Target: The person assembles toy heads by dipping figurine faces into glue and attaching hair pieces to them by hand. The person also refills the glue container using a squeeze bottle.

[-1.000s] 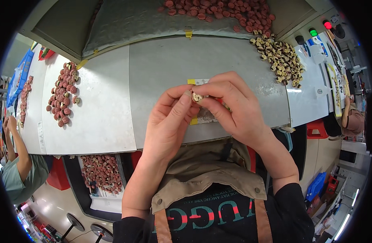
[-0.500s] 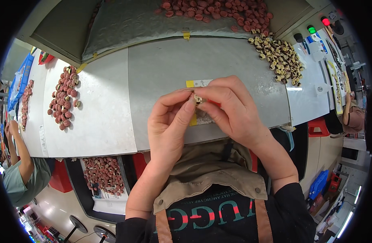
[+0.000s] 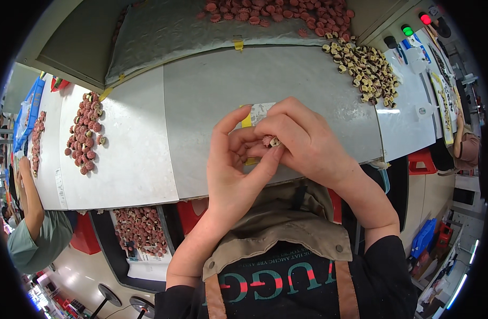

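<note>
Just above the table's near edge I hold a small piece [image 3: 270,141] with a pink ridged cap and a cream-and-dark part. My right hand [image 3: 310,146] pinches it between thumb and forefinger. My left hand [image 3: 230,170] has its thumb against the same piece, with middle fingers curled behind it and its forefinger raised away. Fingers hide much of the piece. Beneath my hands lies a white strip with yellow ends [image 3: 261,111], mostly covered. At the right rear is a heap of cream-and-dark pieces [image 3: 368,74]; pink ridged caps [image 3: 286,11] are spread on the foil-like sheet at the back.
A pile of pink pieces with pale parts [image 3: 85,135] lies on the left tabletop [image 3: 132,154]. More fill a dark drawer [image 3: 143,234] below the edge. Co-workers sit at left [image 3: 39,239] and far right [image 3: 464,146]. Red stools [image 3: 422,162] stand under the tables.
My hands have shifted slightly toward me and right. The left forefinger has lifted off the piece, and the pink cap now shows between my fingers. The left co-worker's arm moved.
</note>
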{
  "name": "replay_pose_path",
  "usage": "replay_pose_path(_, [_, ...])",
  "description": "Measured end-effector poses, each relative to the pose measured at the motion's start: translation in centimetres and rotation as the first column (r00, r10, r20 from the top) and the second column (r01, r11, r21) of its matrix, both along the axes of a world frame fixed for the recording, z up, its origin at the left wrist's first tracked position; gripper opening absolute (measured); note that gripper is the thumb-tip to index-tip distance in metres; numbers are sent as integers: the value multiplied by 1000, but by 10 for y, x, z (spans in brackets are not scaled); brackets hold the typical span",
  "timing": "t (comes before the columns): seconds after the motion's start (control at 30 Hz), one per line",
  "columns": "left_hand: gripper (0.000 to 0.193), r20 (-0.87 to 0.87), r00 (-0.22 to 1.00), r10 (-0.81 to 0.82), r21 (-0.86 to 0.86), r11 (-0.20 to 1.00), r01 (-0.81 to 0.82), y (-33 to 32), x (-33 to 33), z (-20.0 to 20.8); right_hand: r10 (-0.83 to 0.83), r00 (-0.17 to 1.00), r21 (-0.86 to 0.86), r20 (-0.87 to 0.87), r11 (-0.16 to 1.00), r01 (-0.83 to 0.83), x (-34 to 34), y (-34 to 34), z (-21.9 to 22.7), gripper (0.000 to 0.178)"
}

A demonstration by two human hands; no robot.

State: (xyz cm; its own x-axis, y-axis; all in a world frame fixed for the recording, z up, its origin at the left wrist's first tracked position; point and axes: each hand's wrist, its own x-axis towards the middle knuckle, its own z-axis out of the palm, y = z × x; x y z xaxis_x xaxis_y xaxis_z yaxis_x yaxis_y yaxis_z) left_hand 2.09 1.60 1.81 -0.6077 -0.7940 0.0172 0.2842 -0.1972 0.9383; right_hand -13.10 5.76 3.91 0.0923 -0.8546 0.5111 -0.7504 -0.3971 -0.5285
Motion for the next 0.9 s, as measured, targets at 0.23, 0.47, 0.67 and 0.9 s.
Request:
replay_pose_path(0.23, [59,8,1000,-5,-49,999,5,-1,2,-3,-68,998,34,11,997,68,-2,2,0,29])
replay_pose_path(0.47, [51,20,1000,5,-140,990,-2,3,3,-8,-42,999,30,15,999,42,-3,2,-2,28])
replay_pose_path(0.67, [44,40,999,17,-211,977,-8,4,1,-10,-27,1000,14,2,1000,27,-5,4,-4,28])
replay_pose_path(0.9, [40,30,999,-26,-100,995,29,-1,2,0,-53,999,-11,-12,999,53,-1,8,-4,29])
